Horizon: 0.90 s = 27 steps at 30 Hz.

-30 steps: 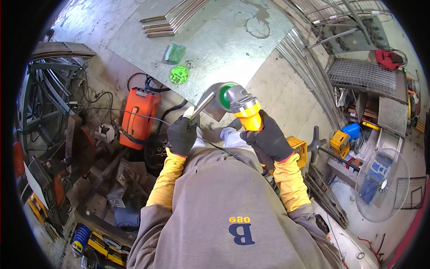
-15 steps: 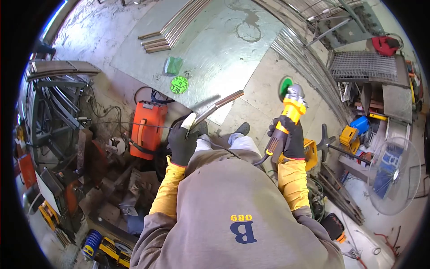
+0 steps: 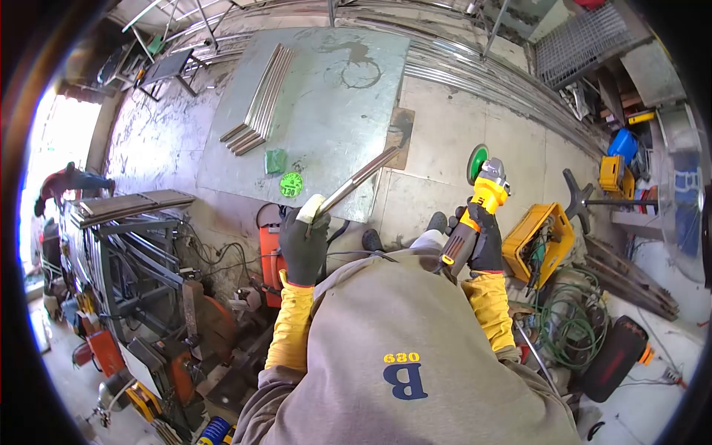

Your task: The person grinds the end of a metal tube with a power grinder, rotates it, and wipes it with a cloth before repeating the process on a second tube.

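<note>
My left hand (image 3: 302, 246), in a black glove with a pale fingertip, is closed round one end of a metal tube (image 3: 357, 180). The tube points up and to the right, over the corner of the grey metal sheet (image 3: 326, 111). My right hand (image 3: 485, 241), also gloved in black, grips a yellow angle grinder (image 3: 486, 194) by its body. Its green disc (image 3: 478, 163) faces left and is apart from the tube. Several bent metal tubes (image 3: 259, 104), a green packet (image 3: 275, 161) and a round green label (image 3: 291, 184) are on the sheet.
An orange machine (image 3: 271, 263) stands beside my left hand. At the right are a yellow crate (image 3: 540, 241), a coiled green hose (image 3: 575, 319) and a wire grid (image 3: 582, 46). Metal frames (image 3: 130, 259) stand at the left. Long pipes (image 3: 475, 93) lie beyond the sheet.
The view has shifted, showing more of the left side and the yellow crate. The tube has swung slightly within the view; both hands keep their holds.
</note>
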Each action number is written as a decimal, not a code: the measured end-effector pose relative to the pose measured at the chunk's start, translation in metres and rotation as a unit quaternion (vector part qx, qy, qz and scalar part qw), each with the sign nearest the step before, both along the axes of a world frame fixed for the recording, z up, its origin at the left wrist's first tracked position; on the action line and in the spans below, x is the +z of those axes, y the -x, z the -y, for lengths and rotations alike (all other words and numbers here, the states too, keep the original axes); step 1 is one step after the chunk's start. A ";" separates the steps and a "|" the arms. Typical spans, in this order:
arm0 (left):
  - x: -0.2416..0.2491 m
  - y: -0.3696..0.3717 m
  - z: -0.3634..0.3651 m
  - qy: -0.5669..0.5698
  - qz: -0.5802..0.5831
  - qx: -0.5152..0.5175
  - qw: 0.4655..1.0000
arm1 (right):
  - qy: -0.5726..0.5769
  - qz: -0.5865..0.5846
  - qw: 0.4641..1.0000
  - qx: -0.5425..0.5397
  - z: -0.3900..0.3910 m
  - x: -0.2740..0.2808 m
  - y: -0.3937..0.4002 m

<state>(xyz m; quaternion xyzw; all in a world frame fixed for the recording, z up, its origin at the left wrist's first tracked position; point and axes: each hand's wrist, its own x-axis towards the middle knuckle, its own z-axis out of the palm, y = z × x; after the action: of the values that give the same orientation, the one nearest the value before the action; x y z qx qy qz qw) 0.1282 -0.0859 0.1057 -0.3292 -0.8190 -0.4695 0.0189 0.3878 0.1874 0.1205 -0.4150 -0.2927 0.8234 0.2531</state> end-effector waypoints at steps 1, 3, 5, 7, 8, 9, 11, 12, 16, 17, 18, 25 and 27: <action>-0.004 0.006 -0.003 0.003 -0.002 -0.007 1.000 | 0.007 0.001 1.000 -0.009 0.004 -0.001 -0.003; -0.012 0.019 -0.011 0.060 -0.084 -0.058 0.993 | 0.010 -0.004 0.999 -0.031 0.010 -0.001 -0.006; -0.014 0.027 -0.023 0.086 -0.093 -0.072 0.989 | 0.010 -0.008 0.999 -0.049 0.012 -0.001 -0.008; -0.023 0.033 -0.035 0.152 -0.105 -0.093 0.978 | 0.003 -0.019 0.998 -0.052 0.015 0.002 -0.011; -0.028 0.037 -0.040 0.164 -0.131 -0.101 0.972 | -0.009 -0.013 0.998 -0.056 0.017 0.006 -0.011; -0.034 0.039 -0.045 0.163 -0.130 -0.105 0.972 | -0.009 -0.011 0.998 -0.060 0.018 0.012 -0.010; -0.045 0.043 -0.053 0.198 -0.130 -0.116 0.965 | -0.043 0.015 0.998 -0.046 0.019 0.020 -0.010; -0.045 0.043 -0.057 0.227 -0.146 -0.111 0.956 | -0.045 0.015 0.998 -0.050 0.019 0.020 -0.011; -0.047 0.043 -0.064 0.258 -0.142 -0.100 0.950 | -0.059 0.003 0.998 -0.037 0.020 0.019 -0.014; -0.050 0.043 -0.064 0.240 -0.149 -0.094 0.955 | -0.065 0.001 0.997 -0.031 0.020 0.019 -0.015; -0.052 0.044 -0.063 0.222 -0.156 -0.086 0.959 | -0.065 0.000 0.997 -0.030 0.020 0.019 -0.014; -0.076 0.045 -0.051 0.099 -0.068 -0.035 0.992 | -0.066 0.003 0.998 -0.018 0.022 0.024 -0.009; -0.083 0.041 -0.048 0.038 0.002 0.020 0.999 | -0.076 0.014 0.997 -0.009 0.021 0.026 -0.007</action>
<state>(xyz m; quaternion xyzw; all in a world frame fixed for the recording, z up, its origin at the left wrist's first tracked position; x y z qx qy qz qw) 0.0872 -0.0383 0.0222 -0.3121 -0.8428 -0.4384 0.0145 0.3944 0.1666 0.1465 -0.4089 -0.3543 0.7903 0.2873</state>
